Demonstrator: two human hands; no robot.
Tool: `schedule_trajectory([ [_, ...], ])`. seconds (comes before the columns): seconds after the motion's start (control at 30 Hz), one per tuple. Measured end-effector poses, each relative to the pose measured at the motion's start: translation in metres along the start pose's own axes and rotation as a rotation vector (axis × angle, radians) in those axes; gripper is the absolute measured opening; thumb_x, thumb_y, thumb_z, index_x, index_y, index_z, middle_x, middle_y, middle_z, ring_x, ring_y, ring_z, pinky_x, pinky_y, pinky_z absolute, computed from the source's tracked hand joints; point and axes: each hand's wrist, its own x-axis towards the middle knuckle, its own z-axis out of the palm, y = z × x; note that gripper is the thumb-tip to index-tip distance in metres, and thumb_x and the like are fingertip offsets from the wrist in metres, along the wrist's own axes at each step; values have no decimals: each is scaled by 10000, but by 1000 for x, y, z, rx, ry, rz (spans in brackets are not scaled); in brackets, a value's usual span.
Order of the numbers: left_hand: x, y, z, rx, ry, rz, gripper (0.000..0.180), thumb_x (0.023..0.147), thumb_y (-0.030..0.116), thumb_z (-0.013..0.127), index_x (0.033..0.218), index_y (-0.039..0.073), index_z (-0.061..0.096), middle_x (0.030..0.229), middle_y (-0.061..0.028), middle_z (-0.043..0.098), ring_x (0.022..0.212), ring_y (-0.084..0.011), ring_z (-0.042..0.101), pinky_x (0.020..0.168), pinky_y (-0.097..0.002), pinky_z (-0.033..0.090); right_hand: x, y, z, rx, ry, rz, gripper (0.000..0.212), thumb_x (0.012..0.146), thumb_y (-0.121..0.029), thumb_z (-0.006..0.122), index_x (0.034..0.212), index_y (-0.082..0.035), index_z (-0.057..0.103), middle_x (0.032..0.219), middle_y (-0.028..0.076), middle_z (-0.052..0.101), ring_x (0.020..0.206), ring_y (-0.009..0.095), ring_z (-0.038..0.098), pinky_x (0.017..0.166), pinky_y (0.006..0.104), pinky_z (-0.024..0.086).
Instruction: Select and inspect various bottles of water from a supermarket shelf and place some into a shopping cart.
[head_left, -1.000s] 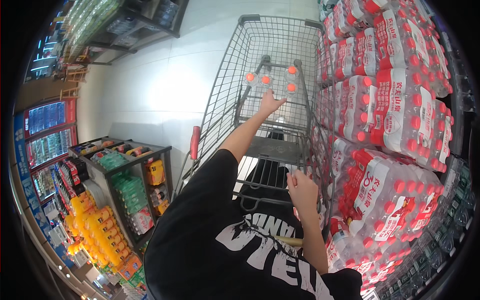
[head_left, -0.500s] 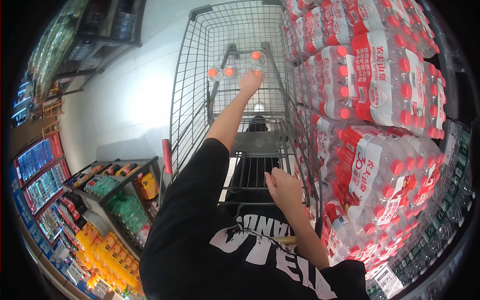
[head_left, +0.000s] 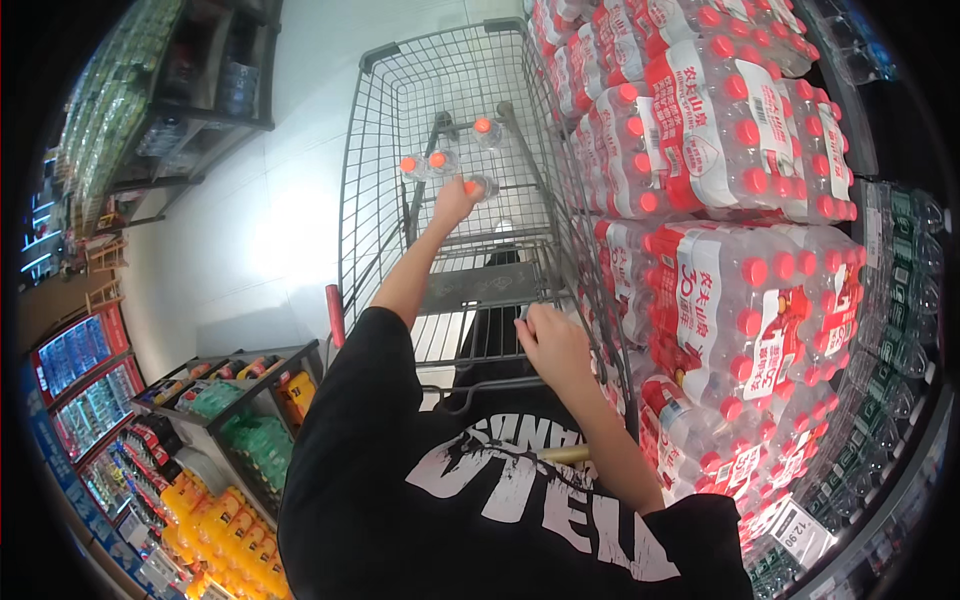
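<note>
Inside a grey wire shopping cart (head_left: 375, 130), my left hand (head_left: 455, 203) is closed around the upper part of a clear bottle with an orange-red cap (head_left: 487, 188). Just beyond it stand three similar bottles: one at the left (head_left: 409, 165), another beside it (head_left: 438, 162), and a third farther off to the right (head_left: 487, 130). My right hand (head_left: 560, 348) is curled over the near right part of the cart, by the folding seat panel (head_left: 480, 287). Whatever its fingers may hold is hidden.
Shrink-wrapped packs of red-capped bottles (head_left: 700, 130) are stacked tall, close along the cart's right side. Green-labelled bottles (head_left: 890, 340) line the far right. A low shelf of drinks (head_left: 255, 420) and orange bottles (head_left: 220, 525) stand at the left. Pale floor tiles (head_left: 270, 210) lie beyond.
My left hand has drawn its bottle nearer to me and slightly left, apart from the other three. My right hand stays curled near the seat panel. The whole view has shifted somewhat.
</note>
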Motion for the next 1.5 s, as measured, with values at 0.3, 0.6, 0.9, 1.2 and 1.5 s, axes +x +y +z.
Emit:
schedule_trajectory([
  [0.3, -181, 88, -160, -225, -70, 153, 336, 807, 318, 548, 815, -18, 547, 642, -221, 561, 615, -363, 574, 578, -407, 440, -4, -15, -20, -43, 334, -252, 604, 655, -176, 720, 1186, -59, 457, 1112, 120, 499, 1046, 288, 472, 857, 388, 393],
  [0.6, -340, 177, -224, -660, -17, 20, 342, 914, 276, 418, 702, 22, 505, 475, -12, 438, 365, -81, 387, 352, -225, 294, -32, -45, -19, 286, 392, -611, 735, 592, -150, 784, 1218, -47, 413, 1110, 151, 533, 994, 323, 535, 853, 398, 432],
  [0.9, -350, 133, -138, -962, 51, 27, 296, 920, 303, 401, 999, 20, 441, 907, -93, 506, 743, -142, 551, 552, -245, 463, -36, -15, -17, 1723, -575, 152, 537, 896, -427, 437, 1268, -42, 402, 1067, 134, 569, 873, 208, 606, 734, 381, 517],
  [1.2, -368, 122, -90, -1294, -520, 178, 400, 929, 237, 465, 1236, 65, 274, 1163, -138, 463, 1060, -274, 537, 893, -391, 461, -42, 8, -9, 1780, -410, 107, 663, 888, -534, 391, 1335, -47, 341, 999, 85, 586, 901, 208, 598, 804, 385, 496],
  [1.5, -372, 93, -70, -1377, -540, 159, 431, 898, 263, 529, 1177, 63, 268, 1052, -139, 527, 872, -193, 576, 737, -313, 474, -66, -37, -8, 1673, -357, 45, 719, 868, -500, 449, 1375, -35, 236, 1371, 196, 342, 1213, 342, 406, 946, 470, 414],
])
